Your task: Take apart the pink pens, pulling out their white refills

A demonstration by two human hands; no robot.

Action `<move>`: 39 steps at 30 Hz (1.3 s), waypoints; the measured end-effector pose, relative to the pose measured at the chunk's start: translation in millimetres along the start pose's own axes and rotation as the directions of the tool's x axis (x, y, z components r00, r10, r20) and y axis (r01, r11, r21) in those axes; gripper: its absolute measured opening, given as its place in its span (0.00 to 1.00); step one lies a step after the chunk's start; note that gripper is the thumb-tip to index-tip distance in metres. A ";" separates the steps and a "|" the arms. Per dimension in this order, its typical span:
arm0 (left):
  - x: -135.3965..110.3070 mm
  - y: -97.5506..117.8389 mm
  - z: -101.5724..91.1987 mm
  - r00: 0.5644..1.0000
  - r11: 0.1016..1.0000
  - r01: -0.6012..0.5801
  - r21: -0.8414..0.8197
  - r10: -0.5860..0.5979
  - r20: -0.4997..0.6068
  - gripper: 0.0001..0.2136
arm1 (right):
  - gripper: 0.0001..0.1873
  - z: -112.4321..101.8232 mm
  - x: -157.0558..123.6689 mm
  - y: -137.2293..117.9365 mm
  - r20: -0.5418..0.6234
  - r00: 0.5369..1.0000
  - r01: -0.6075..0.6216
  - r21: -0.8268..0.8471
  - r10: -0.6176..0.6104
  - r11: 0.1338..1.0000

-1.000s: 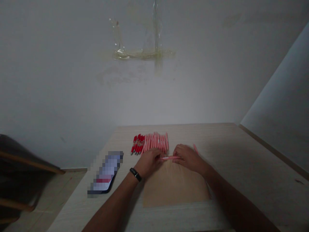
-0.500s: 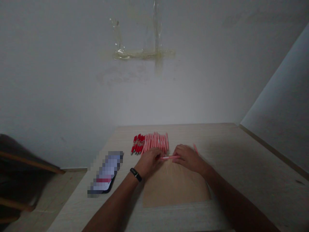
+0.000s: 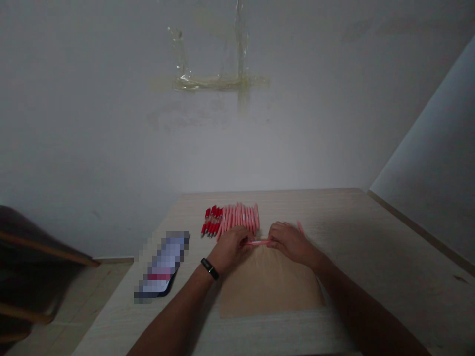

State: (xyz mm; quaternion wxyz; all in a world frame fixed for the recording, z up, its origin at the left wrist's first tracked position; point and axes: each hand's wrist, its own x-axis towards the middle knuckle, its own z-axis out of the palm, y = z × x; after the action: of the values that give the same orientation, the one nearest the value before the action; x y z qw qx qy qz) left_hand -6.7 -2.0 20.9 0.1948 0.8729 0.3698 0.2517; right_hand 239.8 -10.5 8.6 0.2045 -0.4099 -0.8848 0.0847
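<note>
A slim pink pen [image 3: 259, 243] lies crosswise between my hands, at the far edge of a brown sheet of paper [image 3: 272, 291]. My left hand [image 3: 234, 243] is closed on the pen's left end, with a dark band around the wrist. At its other end, the fingers of my right hand [image 3: 287, 241] pinch the pen. Just beyond my left hand is a row of several pink pens [image 3: 239, 216]. Several red pens [image 3: 211, 221] with clear middles lie left of that row. Another pink pen [image 3: 300, 227] shows partly behind my right hand.
A phone [image 3: 163, 267] with a blurred-out screen rests on the light wooden table [image 3: 371, 257], left of my forearm. The table's far edge meets a pale wall [image 3: 297, 138] bearing strips of old tape [image 3: 211, 85]. A dark chair [image 3: 29, 277] stands at the left.
Very little differs. My right fingers have shifted slightly along the pen, which both hands still hold in the same place. The pens and phone have not moved.
</note>
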 end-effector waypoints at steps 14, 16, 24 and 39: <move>0.5 2.8 -1.3 0.999 0.999 -0.047 -0.026 0.046 -0.010 0.11 | 0.15 3.0 1.6 3.9 0.048 0.997 -0.050 -0.100 0.055 0.994; 0.2 3.3 -2.0 1.000 1.000 -0.015 0.005 0.015 -0.025 0.10 | 0.16 1.1 2.3 4.2 0.046 0.997 -0.059 -0.111 0.064 0.992; -2.8 -5.1 -3.3 0.988 0.979 0.151 0.138 -0.144 -0.062 0.15 | 0.17 -5.5 1.7 3.2 0.015 0.998 -0.054 -0.117 0.056 0.992; -2.1 -3.2 -1.4 0.993 0.985 0.120 0.127 -0.121 0.000 0.06 | 0.18 0.7 -0.6 5.8 0.042 0.998 -0.054 -0.035 0.055 0.998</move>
State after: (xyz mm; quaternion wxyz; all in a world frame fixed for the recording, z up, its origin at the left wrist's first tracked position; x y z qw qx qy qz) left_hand -10.5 -1.2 19.7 0.1554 0.8605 0.4362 0.2123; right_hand 243.8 -7.2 5.9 0.1761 -0.4354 -0.8789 0.0840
